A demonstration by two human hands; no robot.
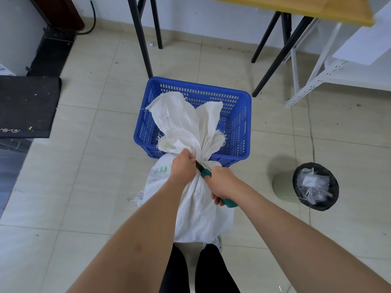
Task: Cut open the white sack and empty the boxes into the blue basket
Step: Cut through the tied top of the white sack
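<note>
Left hand [183, 163] grips sack [196, 199] neck; right hand [222, 182] holds knife [206, 173], blade prob. at tie.

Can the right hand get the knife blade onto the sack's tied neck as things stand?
Probably yes. The right hand grips the green-handled knife, its blade already at the white sack's neck, which the left hand holds bunched. Nothing lies between.

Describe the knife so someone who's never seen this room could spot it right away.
Find the blue basket on the tiled floor; the white sack stands just in front of it. At the sack's tied neck, the right hand grips the knife. It's the only teal-handled thing there, with a dark blade.
</note>
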